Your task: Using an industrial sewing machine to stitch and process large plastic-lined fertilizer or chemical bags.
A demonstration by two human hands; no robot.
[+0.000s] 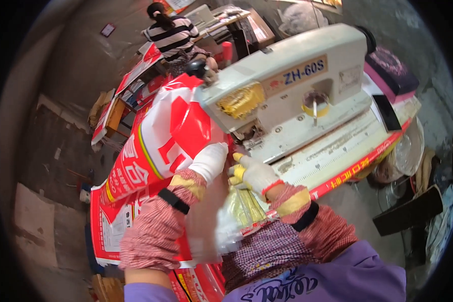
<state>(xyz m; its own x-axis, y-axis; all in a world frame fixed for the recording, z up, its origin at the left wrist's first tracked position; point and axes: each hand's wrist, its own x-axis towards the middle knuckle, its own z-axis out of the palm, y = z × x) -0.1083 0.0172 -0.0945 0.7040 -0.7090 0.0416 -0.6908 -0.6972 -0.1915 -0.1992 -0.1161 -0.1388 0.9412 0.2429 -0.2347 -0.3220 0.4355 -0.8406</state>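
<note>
White-gloved left hand [210,161] at red-white plastic sack [153,138], can't tell finger grip, yellow-tipped right hand [251,173], fingers apart, both beside pale metal sewing machine [282,80]

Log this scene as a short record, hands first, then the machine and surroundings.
Left hand: white-gloved, against the red-and-white sack
Right hand: white-and-yellow gloved, near the sewing machine; grip unclear
Machine: pale, on the worktable
Worktable, right end: black phone, pink-and-black box
Background: person in striped top

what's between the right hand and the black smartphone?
Head view: only the sewing table's pale top lies between the right hand and the black smartphone.
</note>
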